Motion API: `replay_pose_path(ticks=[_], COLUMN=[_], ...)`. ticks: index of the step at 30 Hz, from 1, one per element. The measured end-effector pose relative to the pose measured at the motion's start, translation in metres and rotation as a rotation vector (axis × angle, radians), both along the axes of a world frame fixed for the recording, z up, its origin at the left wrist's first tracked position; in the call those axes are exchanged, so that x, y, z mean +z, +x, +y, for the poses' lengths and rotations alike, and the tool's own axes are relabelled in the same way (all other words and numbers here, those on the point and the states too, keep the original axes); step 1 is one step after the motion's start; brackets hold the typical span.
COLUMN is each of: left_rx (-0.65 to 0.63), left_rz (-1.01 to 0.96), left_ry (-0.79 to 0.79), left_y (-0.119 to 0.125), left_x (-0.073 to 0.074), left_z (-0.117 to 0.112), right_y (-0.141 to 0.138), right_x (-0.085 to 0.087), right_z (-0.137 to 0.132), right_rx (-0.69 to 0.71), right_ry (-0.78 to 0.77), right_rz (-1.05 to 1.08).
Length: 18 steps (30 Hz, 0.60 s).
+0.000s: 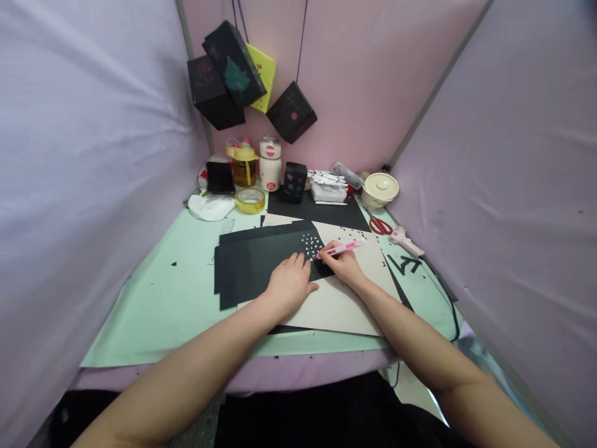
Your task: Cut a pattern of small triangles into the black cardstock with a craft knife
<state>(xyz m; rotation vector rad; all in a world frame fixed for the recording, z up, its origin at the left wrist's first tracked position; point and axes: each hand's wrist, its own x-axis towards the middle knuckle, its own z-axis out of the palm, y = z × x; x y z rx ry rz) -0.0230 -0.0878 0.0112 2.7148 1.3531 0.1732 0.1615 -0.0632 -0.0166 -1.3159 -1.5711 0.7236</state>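
Note:
My right hand is closed around a pink craft knife, its tip down on a black card. Several small cut-outs pierce the card near the tip, and the pale board beneath shows through them. My left hand lies flat on the card, left of the knife, fingers stretched out and holding nothing. Under the card is the pale board, with small black scraps scattered on its upper right part. Whatever lies under my left palm is hidden.
Red-handled scissors, a pink glue gun and black paper strips lie at the right. Along the back stand a lidded bowl, markers, a small black box, a white bottle and yellow tape. Black boxes hang above.

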Motion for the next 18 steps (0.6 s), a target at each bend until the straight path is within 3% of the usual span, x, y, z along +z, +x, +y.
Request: replay_pose_path(ticks=[18], left_rx=[0.005], left_rz=[0.064], left_ry=[0.002], left_y=[-0.0001], left_x=[0.0006], left_z=[0.0011], right_y=[0.0038], right_x=[-0.0053], right_z=[-0.0002], right_rx=[0.071], right_ry=[0.15], right_rz=[-0.167])
